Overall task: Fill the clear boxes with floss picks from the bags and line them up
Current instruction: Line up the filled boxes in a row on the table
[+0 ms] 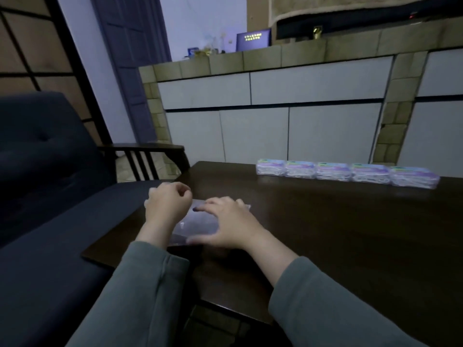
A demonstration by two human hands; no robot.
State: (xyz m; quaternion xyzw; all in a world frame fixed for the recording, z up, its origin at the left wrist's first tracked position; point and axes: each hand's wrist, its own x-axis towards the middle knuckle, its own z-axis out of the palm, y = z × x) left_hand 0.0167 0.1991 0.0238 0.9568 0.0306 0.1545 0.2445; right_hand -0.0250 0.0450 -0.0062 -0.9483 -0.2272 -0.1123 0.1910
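Two arms in grey-green sleeves (140,291) reach out over a dark wooden table (338,234). There are two hands, and both are at one clear plastic bag (198,224) that lies flat near the left edge of the table.

The right hand (230,225) lies on top of the bag with its fingers spread out and almost straight — it presses the bag down. The left hand (169,204) is at the far left corner of the bag. Its fingers are curled in, and the thumb and first finger meet as if they pinch the bag's edge, but the picture is too blurry to be sure. I cannot tell what is in the bag.

To the left of the table stands one dark blue armchair (50,159) with a wooden armrest (147,147).

Farther back on the table, on the right side, stands a row of five clear boxes (347,172). They touch side by side in one straight line, with purple and green labels, and white floss picks show through the walls.

Behind the table is a wall of white cupboard doors (263,116) — and on the ledge above sits one small dark screen (253,40).
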